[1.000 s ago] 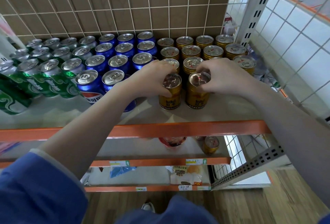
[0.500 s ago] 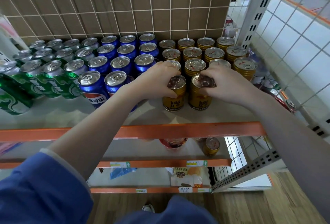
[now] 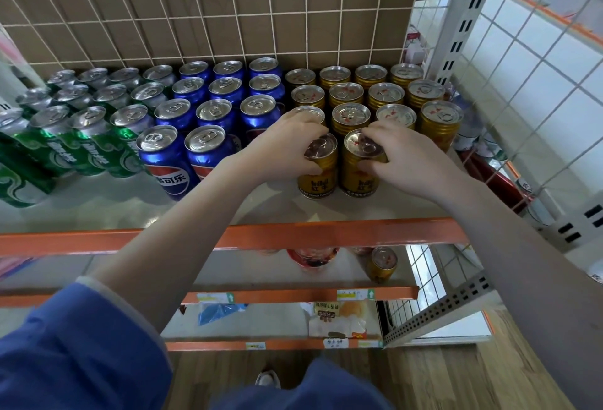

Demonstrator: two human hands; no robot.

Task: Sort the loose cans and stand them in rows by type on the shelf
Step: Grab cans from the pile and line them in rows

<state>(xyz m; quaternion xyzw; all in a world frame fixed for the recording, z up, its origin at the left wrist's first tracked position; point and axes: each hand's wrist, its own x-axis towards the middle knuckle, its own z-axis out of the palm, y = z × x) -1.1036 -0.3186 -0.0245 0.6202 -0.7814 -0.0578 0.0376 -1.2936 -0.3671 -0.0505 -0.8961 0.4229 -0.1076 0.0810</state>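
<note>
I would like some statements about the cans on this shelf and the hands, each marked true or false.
1. Each of the hands grips one short gold can at the front: left hand, right hand, gold cans and. True.
2. The tall blue cans stand to the right of the gold ones. False: they stand to the left.
3. The tall green cans lie flat. False: they stand upright.
4. One gold can stands on the lower shelf. True.
</note>
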